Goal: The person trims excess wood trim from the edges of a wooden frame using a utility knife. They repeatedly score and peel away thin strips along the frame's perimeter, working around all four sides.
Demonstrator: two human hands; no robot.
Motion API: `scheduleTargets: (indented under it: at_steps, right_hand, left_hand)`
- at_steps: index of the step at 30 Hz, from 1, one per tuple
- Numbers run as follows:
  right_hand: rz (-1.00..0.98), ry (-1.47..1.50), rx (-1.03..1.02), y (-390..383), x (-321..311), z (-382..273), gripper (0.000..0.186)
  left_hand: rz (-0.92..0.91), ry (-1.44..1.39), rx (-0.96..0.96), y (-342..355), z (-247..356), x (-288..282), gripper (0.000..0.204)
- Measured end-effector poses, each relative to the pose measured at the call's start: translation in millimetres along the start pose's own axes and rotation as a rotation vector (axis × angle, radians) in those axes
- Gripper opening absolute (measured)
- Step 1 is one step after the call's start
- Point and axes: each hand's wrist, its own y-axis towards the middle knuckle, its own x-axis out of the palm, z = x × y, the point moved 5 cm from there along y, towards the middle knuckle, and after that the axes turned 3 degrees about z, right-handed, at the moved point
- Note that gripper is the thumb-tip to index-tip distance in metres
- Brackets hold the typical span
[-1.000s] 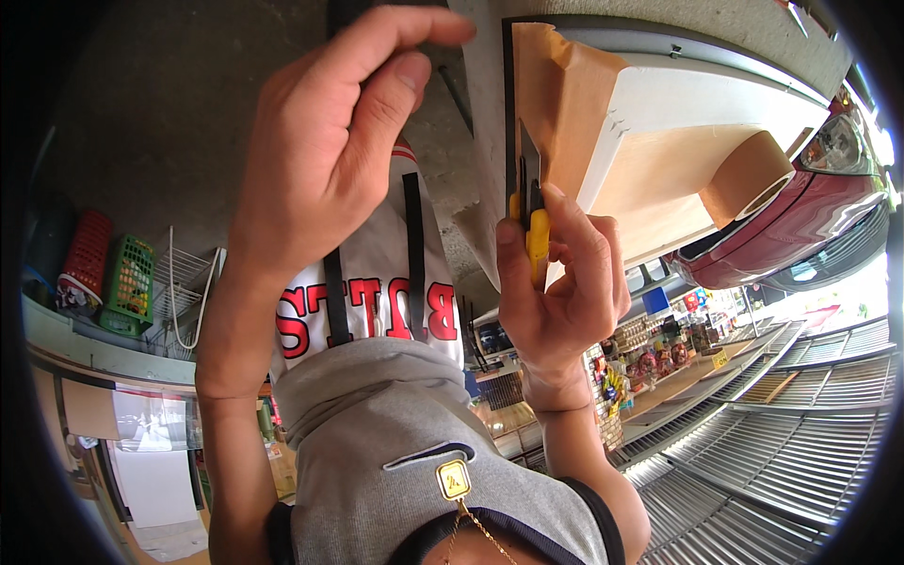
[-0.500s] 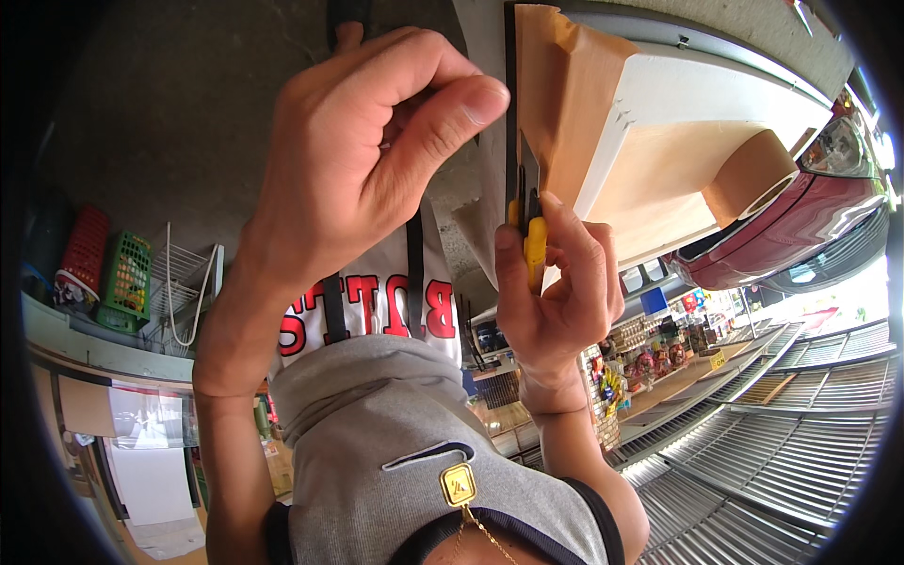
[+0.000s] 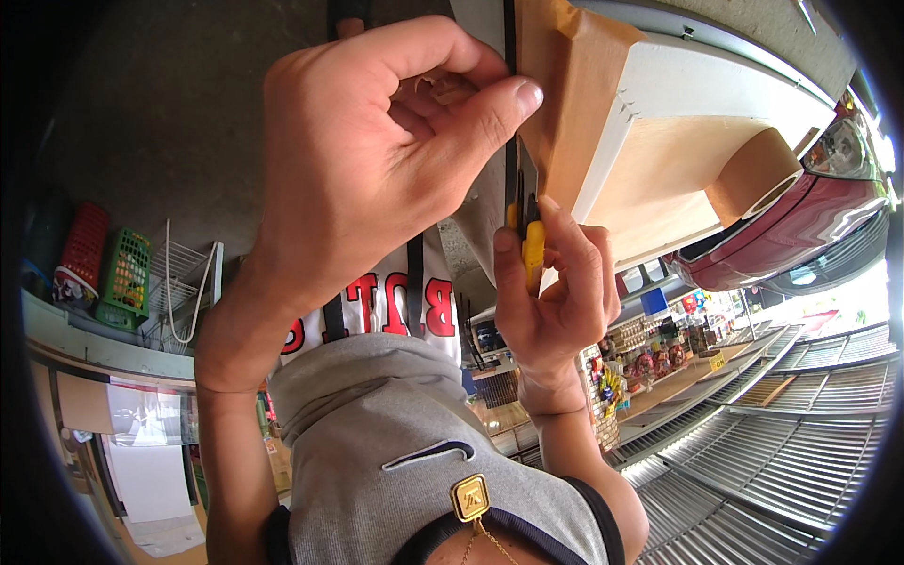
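My right hand (image 3: 565, 278) is closed around a yellow and black utility knife (image 3: 533, 247). The knife's dark front end points away from me, beside the edge of a brown strip (image 3: 556, 104) that looks like packing tape or paper. That strip covers the near side of a white-edged wooden panel or box (image 3: 650, 104). My left hand (image 3: 377, 141) is raised left of the strip, fingers curled and thumb tip close to the strip's edge. A crumpled tan bit shows inside its fingers, too hidden to name. A brown tape roll (image 3: 753, 179) rests on the panel.
A dark red car (image 3: 772, 235) stands beyond the panel on the right. Metal slatted shelving (image 3: 791, 424) fills the lower right, near stocked shelves (image 3: 650, 363). At the left are a red basket (image 3: 83, 247), a green basket (image 3: 124, 273) and a white wire rack (image 3: 174, 282).
My left hand has moved slightly right and nearer, bringing its thumb up to the brown strip. Its curled fingers now show a tan bit inside. The right hand with the knife has barely moved.
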Motion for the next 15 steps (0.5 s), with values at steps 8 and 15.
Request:
scheduleTargets:
  at_steps: [8, 15]
  right_hand:
    - [0.007, 0.005, 0.007, -5.3, 1.6, 2.3, 0.035]
    - [-0.001, 0.004, 0.046, -10.4, 1.3, 2.5, 0.045]
  left_hand:
    - [-0.011, 0.004, -0.052, 0.9, -0.2, 1.7, 0.016]
    - [0.018, -0.054, -0.075, 0.7, -3.6, 2.0, 0.017]
